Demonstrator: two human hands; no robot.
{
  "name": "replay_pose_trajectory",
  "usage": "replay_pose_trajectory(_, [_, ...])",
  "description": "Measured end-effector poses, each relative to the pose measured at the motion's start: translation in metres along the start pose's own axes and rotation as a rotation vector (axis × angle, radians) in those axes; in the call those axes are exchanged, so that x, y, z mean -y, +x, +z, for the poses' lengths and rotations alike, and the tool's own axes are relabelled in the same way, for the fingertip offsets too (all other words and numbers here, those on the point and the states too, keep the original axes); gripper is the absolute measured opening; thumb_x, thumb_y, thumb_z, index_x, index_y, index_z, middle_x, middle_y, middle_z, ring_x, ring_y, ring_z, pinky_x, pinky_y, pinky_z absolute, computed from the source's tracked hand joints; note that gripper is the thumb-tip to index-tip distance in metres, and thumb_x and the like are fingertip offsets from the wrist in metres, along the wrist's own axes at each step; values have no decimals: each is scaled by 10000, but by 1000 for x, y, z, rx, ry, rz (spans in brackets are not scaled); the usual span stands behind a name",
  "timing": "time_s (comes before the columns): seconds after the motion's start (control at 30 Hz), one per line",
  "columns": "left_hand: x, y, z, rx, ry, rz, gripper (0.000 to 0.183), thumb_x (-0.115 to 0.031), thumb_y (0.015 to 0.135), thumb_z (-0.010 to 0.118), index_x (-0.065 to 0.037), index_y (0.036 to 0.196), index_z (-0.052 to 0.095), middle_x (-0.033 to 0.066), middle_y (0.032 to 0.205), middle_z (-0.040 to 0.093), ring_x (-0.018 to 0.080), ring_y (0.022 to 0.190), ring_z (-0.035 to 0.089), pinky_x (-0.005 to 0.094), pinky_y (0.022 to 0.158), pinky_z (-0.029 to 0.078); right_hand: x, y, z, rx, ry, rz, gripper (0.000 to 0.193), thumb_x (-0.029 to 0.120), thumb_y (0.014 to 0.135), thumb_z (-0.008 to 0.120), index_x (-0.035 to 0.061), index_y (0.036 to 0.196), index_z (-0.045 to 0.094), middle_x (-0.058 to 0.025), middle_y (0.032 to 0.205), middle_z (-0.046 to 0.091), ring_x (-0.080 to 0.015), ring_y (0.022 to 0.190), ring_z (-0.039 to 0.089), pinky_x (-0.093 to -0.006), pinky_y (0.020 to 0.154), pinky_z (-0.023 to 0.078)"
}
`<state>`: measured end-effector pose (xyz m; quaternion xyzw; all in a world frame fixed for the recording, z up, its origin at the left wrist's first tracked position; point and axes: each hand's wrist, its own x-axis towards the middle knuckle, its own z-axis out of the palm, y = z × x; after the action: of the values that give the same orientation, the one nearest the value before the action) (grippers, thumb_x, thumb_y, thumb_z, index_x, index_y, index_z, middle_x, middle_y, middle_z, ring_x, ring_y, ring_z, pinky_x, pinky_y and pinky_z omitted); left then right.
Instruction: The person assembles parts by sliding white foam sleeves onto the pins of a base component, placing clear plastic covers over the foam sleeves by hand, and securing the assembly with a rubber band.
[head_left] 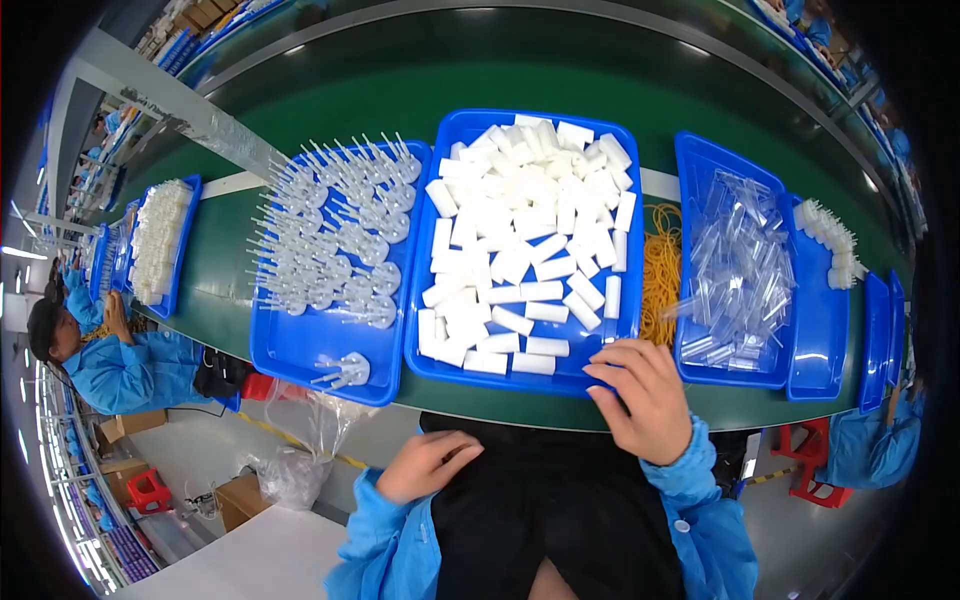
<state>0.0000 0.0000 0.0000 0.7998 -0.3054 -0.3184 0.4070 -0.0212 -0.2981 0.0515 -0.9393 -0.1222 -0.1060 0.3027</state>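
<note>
My right hand [640,395] is over the front right corner of the middle blue tray [426,290], fingers stretched and apart, with nothing in them. This tray is heaped with short white cylinders [525,230]. My left hand [430,465] rests low before my dark-clad lap, short of the bench edge. Its fingers are loosely bent, the thumb stands off from them, and no object shows in it. Left of the middle tray, a blue tray [325,365] holds rows of translucent pronged plastic pieces [330,230]; one piece [345,372] lies apart near its front.
Yellow cords [661,275] lie between the middle tray and a blue tray of clear plastic tubes [735,270]. Beyond it, another blue tray [818,340] holds white pieces at its back. A grey post [190,110] rises behind the left tray. Co-workers [130,365] sit along the green bench.
</note>
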Motion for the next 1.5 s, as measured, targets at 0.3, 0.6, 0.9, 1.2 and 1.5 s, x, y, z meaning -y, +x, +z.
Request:
replay_pose_trajectory(0.3, [3,-44,-94,-977,291,-102,435,46,679,642,3,1097,529,169,1174,523,287,1068,500,367,873,409,6,39,23,79,7,-66,253,105,711,682,16,933,599,-100,966,560,-269,887,521,-356,700,386])
replay_pose_trajectory(0.6, [14,-16,-146,-120,299,-149,710,24,548,758,-89,1197,494,148,1266,465,326,1110,454,370,900,387,18,42,44,191,-74,-55,324,281,749,670,35,944,591,-100,970,499,-257,941,467,-358,718,366])
replay_pose_trajectory(0.9, [29,-13,-131,-261,23,-157,539,33,566,737,-32,1078,581,132,1014,626,287,846,569,339,795,443,9,36,61,171,11,-157,276,230,776,625,4,918,555,-99,951,496,-246,925,454,-360,694,363])
replay_pose_trajectory(1.2, [29,-4,-134,-214,-95,-151,453,128,588,613,5,1021,562,164,1085,622,198,880,572,279,781,428,-8,32,3,-23,-219,111,392,241,725,673,84,1073,582,-99,1088,517,-284,1026,474,-402,727,366])
replay_pose_trajectory(1.5, [51,-5,-143,-90,-242,-172,422,119,607,678,-1,974,506,179,1035,616,163,848,577,284,789,449,-67,-21,-49,-200,-534,427,239,96,680,691,81,903,604,-107,1079,525,-317,1031,478,-410,747,357])
